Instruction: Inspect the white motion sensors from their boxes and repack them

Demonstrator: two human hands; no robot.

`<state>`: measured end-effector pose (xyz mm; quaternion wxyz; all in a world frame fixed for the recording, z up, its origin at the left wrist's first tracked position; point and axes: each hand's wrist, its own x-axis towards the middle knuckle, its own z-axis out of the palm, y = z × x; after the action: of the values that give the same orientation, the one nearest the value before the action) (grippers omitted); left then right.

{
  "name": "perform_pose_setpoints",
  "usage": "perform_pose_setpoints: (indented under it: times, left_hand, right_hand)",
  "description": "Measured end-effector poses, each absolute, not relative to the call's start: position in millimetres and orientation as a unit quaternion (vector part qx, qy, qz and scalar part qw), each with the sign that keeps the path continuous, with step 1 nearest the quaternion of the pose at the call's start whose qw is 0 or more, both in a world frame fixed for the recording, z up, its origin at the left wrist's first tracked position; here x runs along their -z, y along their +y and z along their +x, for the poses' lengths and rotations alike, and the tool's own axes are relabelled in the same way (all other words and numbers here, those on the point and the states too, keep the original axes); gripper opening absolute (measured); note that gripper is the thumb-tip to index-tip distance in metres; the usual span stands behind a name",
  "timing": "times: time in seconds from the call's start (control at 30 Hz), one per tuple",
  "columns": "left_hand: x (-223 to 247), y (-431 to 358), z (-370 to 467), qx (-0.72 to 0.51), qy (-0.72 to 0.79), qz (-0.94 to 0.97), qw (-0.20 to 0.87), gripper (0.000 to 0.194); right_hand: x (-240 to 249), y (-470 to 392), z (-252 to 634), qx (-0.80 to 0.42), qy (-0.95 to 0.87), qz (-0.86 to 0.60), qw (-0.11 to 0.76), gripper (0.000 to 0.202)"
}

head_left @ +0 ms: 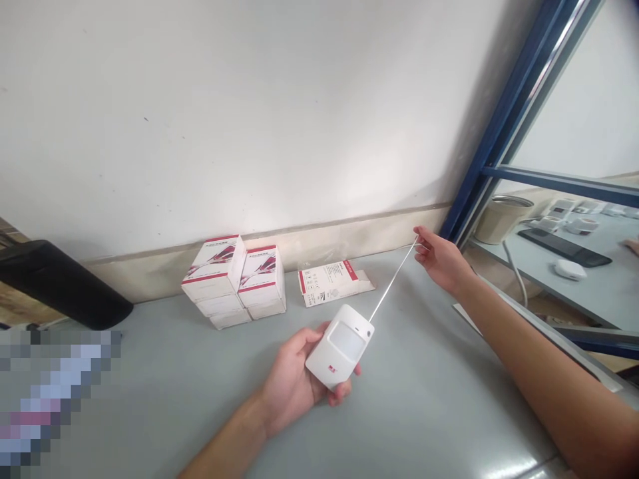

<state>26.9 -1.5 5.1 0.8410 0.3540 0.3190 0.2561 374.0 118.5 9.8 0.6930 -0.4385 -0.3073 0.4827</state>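
A white motion detector (339, 349) with a pale rectangular window and a small red logo lies in my left hand (294, 369), whose fingers wrap round its sides. From the detector's top right corner a thin metallic antenna (394, 278) stretches out toward the upper right. My right hand (439, 259) pinches the antenna's far tip between thumb and fingers. Behind the detector, a flattened white and red carton (327, 284) rests on the grey table (409, 399).
Several white and red boxes (214, 269) are stacked against the wall (259, 120). A black cylindrical object (64, 283) leans in from the left. At the right stands a blue frame (479, 159) with glass, through which a beige bucket (502, 218) and white devices show. The lower left is pixelated.
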Motion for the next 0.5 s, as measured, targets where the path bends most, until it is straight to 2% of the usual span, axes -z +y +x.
perform_pose_setpoints:
  times: [0.33,0.5]
  left_hand:
    - [-4.6,-1.8,28.7,-0.252,0.322,0.366,0.836,0.038]
    - [-6.1,-2.5,29.6,-0.272,0.323,0.345,0.838,0.033]
  right_hand:
    - [-16.5,113.7,367.3,-0.405,-0.351,-0.442,0.719,0.047]
    - [-15.5,112.3,352.8,-0.290,-0.403,-0.468,0.731,0.045]
